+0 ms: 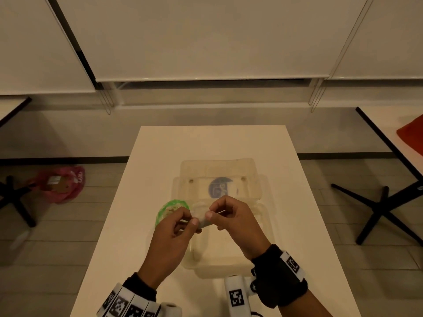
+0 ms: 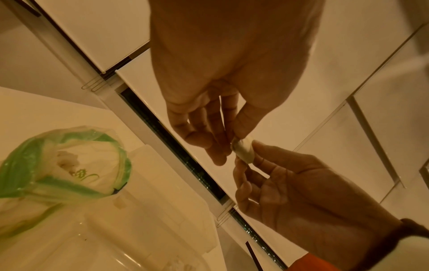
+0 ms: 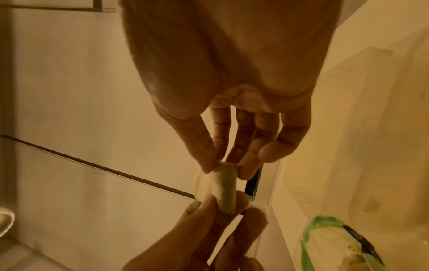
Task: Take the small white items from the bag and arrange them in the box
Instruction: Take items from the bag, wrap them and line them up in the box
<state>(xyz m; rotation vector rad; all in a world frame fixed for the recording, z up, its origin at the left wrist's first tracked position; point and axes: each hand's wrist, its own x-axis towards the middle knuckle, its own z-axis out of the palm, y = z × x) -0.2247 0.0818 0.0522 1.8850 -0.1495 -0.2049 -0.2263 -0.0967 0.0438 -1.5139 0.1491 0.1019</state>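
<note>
Both hands hold one small white item (image 1: pixel 203 221) in the air over the clear plastic box (image 1: pixel 265 227). My left hand (image 1: pixel 194 220) pinches its left end between thumb and fingers. My right hand (image 1: pixel 209 215) pinches the other end. In the left wrist view the item (image 2: pixel 243 151) sits between the left fingertips (image 2: pixel 241 133) and the right hand's thumb (image 2: pixel 267 150). The right wrist view shows it (image 3: pixel 224 187) as a short pale roll with a thin skin hanging loose. The green-rimmed bag (image 1: pixel 170 208) stands open just left of the box, with white pieces inside (image 2: pixel 76 163).
The box lid (image 1: pixel 219 170) lies open and flat behind the base, on the white table (image 1: pixel 160 161). A pink bag (image 1: pixel 61 184) lies on the floor at left. Black table legs (image 1: pixel 384 213) stand at right, and another table holds something red (image 1: pixel 412 133).
</note>
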